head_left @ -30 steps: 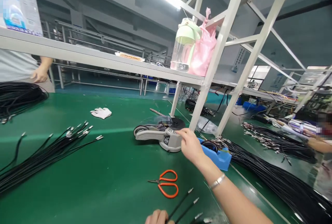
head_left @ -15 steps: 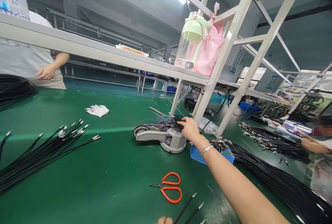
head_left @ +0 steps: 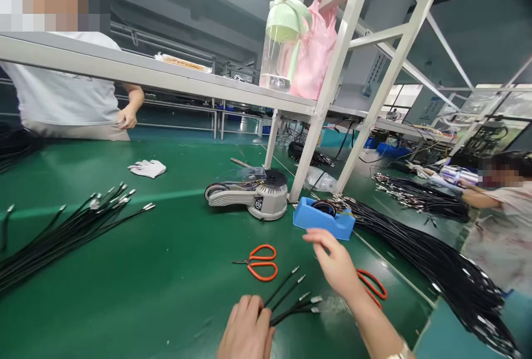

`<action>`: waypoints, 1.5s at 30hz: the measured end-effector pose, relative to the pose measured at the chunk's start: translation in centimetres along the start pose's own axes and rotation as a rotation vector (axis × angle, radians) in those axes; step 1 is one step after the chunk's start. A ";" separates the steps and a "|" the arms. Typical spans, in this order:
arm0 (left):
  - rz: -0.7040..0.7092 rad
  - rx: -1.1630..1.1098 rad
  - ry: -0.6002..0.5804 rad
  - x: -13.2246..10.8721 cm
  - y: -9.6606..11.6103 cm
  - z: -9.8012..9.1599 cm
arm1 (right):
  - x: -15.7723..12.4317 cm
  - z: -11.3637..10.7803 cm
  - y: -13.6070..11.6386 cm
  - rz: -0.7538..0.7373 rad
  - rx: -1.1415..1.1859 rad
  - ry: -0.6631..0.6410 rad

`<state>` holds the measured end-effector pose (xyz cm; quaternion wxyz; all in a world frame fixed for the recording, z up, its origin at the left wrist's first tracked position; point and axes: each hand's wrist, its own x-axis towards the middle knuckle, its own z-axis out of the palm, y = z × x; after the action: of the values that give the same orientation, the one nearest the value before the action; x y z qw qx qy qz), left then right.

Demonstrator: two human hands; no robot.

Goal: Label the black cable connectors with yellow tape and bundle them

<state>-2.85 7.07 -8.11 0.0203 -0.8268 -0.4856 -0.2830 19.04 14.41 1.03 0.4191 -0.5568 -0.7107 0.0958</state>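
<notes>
At a green counter [head_left: 166, 276] in a cable workshop, a person's left hand [head_left: 245, 331] closes around a small bunch of black cables with metal tips [head_left: 291, 299], which fan out low over the near edge of the counter, just right of that hand. The right hand [head_left: 337, 266] hovers open, fingers loosely spread, above the cable tips and just in front of a blue plastic tape holder [head_left: 322, 220]. A pair of orange-handled scissors [head_left: 261, 262] lies left of the right hand; a grey electric tape dispenser [head_left: 249, 199] stands behind it. A long bundle of black cables [head_left: 70, 231] lies at the left, a larger heap of black cables [head_left: 436, 270] at the right. A pale green bottle [head_left: 282, 37] and a pink plastic bag [head_left: 316, 51] stand on the white shelf [head_left: 166, 79] above.
</notes>
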 end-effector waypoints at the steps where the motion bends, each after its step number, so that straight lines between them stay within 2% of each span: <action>1: 0.019 0.002 -0.018 0.2 0.2 -0.6 | -2.5 -0.7 0.6 0.099 0.108 -0.022; 3: 0.012 0.003 -0.054 0.6 0.8 -1.6 | -6.5 -2.1 1.7 0.284 0.256 -0.055; 6: -0.058 -0.053 -0.110 1.1 1.7 -2.6 | -10.4 -4.0 2.5 0.488 0.373 -0.132; 9: -0.098 -0.144 -0.161 1.6 2.1 -3.2 | -12.2 -5.3 2.4 0.536 0.434 -0.199; 12: -0.123 -0.201 -0.193 2.3 2.3 -3.7 | -13.0 -5.9 2.0 0.542 0.486 -0.209; 18: -0.204 -0.281 -0.214 3.2 2.7 -4.7 | -12.6 -4.9 2.5 0.543 0.563 -0.110; 25: -0.317 -0.297 -0.174 3.7 2.4 -4.8 | -10.5 -2.5 3.2 0.437 0.372 -0.118; 30: -0.312 -0.270 -0.118 3.8 1.4 -4.5 | -9.2 -1.6 2.4 0.310 0.248 -0.137; 34: -0.256 -0.233 -0.080 3.6 1.2 -4.1 | -9.0 -1.4 2.4 0.266 0.278 -0.141; 36: -0.220 -0.212 -0.061 3.7 2.1 -4.0 | -9.3 -1.6 2.3 0.261 0.335 -0.135; 39: -0.139 -0.242 -0.060 4.6 4.5 -3.8 | -9.9 -1.9 1.8 0.271 0.450 -0.103; 42: -0.018 -0.373 -0.161 5.9 7.3 -3.4 | -10.2 -2.3 1.2 0.307 0.569 -0.066; 45: 0.023 -0.459 -0.238 7.0 8.9 -3.0 | -10.1 -2.9 1.0 0.356 0.676 -0.063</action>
<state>5.65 6.95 -0.06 -0.2220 -0.8427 -0.3983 -0.2863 22.01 5.02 -2.68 0.5338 -0.4987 -0.5439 0.4129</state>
